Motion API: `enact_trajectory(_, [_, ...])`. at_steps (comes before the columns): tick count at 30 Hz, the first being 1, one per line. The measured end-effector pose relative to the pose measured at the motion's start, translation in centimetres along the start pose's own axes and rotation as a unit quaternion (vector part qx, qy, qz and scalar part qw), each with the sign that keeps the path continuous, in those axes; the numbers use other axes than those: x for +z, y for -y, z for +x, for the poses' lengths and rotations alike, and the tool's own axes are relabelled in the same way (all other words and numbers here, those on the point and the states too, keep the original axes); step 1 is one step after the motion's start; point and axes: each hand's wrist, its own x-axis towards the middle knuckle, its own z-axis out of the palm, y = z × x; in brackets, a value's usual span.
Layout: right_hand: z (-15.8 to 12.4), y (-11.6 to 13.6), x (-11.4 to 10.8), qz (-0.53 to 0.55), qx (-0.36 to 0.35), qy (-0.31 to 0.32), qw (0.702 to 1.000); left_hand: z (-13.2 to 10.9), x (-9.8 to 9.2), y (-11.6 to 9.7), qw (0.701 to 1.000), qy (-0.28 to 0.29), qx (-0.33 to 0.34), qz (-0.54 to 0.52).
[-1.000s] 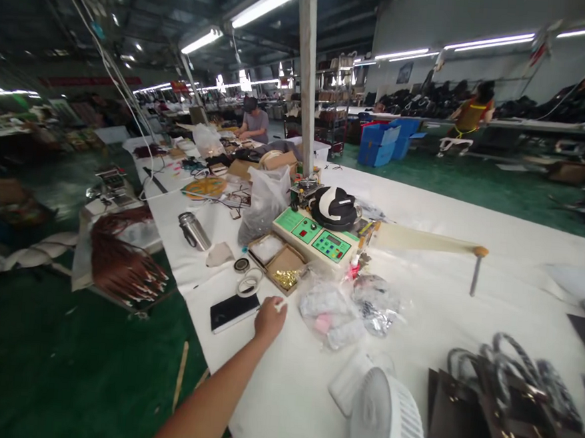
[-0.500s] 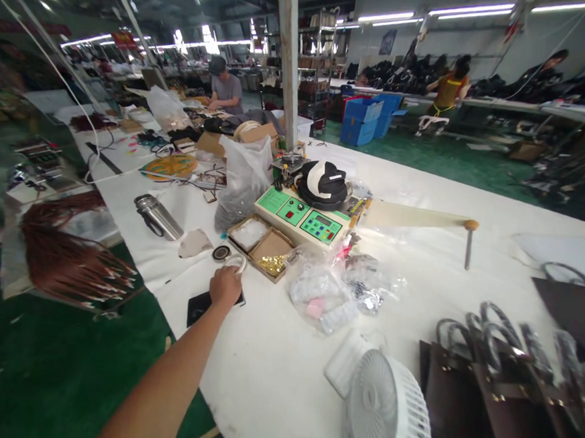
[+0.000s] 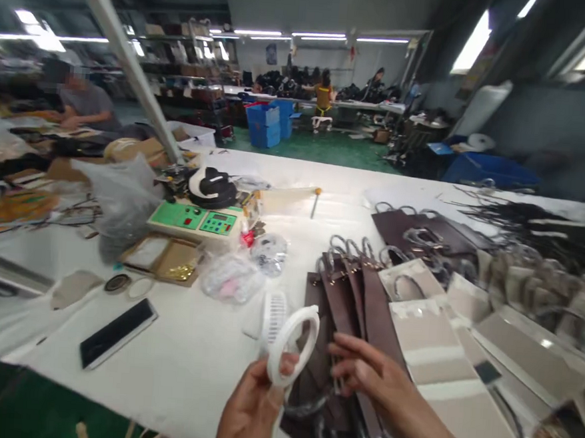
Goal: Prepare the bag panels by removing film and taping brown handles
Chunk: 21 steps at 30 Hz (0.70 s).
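Note:
In front of me my left hand (image 3: 254,400) grips a white ring-shaped roll of tape (image 3: 276,351) by its lower edge, holding it up on its side. Just to its right is my right hand (image 3: 365,371), fingers apart and slightly bent, with nothing visibly held. Behind and below it lie dark brown bag pieces (image 3: 354,300) with wrapped handles; whether the fingertips touch them I cannot tell. Partly hidden behind the tape stands a small white fan (image 3: 273,311). A phone (image 3: 119,334) lies on the white table (image 3: 187,365) to the left.
Left of centre are a green control box (image 3: 192,219), a cardboard tray (image 3: 172,254) with gold-coloured bits, plastic bags (image 3: 233,278), a dark tape roll (image 3: 117,283) and a steel flask (image 3: 10,276). Beige bag pieces (image 3: 424,335) cover the right side. A person (image 3: 87,104) sits at the far left.
My view has swung right. My left hand has come away from beside the tray, with the white tape roll now raised in it. My right hand has entered view, and the phone is uncovered.

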Motion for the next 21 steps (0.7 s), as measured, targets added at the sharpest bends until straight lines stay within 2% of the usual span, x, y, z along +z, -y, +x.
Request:
enact_trajectory(1, [-0.1,1.0,-0.6,0.063,-0.026,0.054,0.996,-1.6,2.5,1.5,0.999,0.012,-0.018,-0.047])
enact_trajectory(2, [-0.5,1.7,-1.4,0.100,-0.047,0.069,0.991,-3.0,4.8,2.9,0.996,0.028,-0.036,-0.080])
enact_trajectory(5, [-3.1,1.9,-6.0,0.130,-0.052,0.047,0.989,-6.3,10.3,6.1,0.988,0.080,-0.095,-0.097])
enact_trajectory(8, [-6.9,-0.1,-12.7,0.032,-0.093,-0.007,0.995,-8.4,15.5,7.0,0.979,0.149,-0.128,-0.049])
enact_trajectory(11, [-10.4,-1.9,-19.2,-0.089,-0.177,-0.035,0.980,-9.2,22.1,7.0,0.966,0.226,-0.116,0.056])
enact_trajectory(15, [-13.5,-2.8,-25.9,-0.126,-0.191,-0.056,0.972,-9.2,31.0,9.1,0.936,0.275,-0.103,0.192])
enact_trajectory(17, [-14.0,-4.3,-28.7,-0.103,-0.175,-0.061,0.977,-9.1,33.5,11.0,0.934,0.268,-0.106,0.211])
enact_trajectory(18, [-14.0,-5.5,-30.1,-0.090,-0.157,-0.059,0.982,-9.1,34.1,12.0,0.934,0.260,-0.112,0.217])
enact_trajectory(21, [-12.2,-10.4,-34.3,-0.085,-0.076,-0.094,0.989,-8.7,33.6,15.1,0.937,0.219,-0.140,0.234])
